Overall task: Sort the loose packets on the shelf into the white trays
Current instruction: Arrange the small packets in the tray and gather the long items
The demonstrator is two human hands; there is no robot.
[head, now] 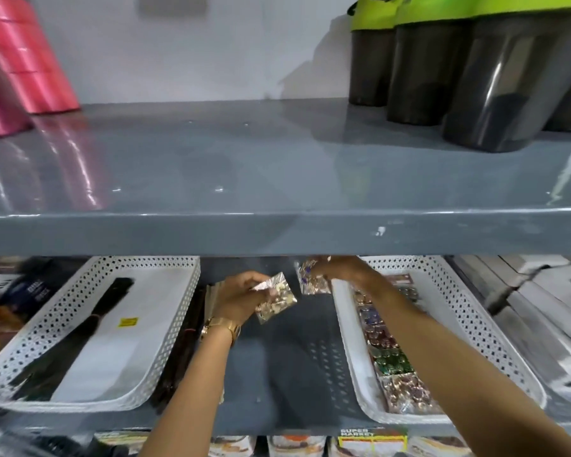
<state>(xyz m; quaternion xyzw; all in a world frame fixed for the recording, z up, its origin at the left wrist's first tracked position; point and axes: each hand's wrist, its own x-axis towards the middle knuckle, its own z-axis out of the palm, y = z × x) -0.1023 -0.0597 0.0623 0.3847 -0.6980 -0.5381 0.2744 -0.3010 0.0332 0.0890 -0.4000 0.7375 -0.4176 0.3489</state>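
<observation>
Both hands are under the upper grey shelf, over the lower shelf's bare middle. My left hand [236, 296], with a gold watch on the wrist, grips a clear packet of gold trinkets [276, 301]. My right hand [338, 270] holds a second clear packet with blue and gold pieces [312, 278] just left of the right white tray [495, 338]. That perforated tray holds a row of several packets [388, 351] along its left side. The left white tray [165, 328] holds a long dark bundle [89, 328] and a yellow tag.
The upper grey shelf [277, 179] carries pink ribbon rolls [20, 61] at the left and dark containers with green lids [468, 77] at the right. Long brown packets [185, 331] lie between the left tray and my left arm. Boxed goods sit at the far right.
</observation>
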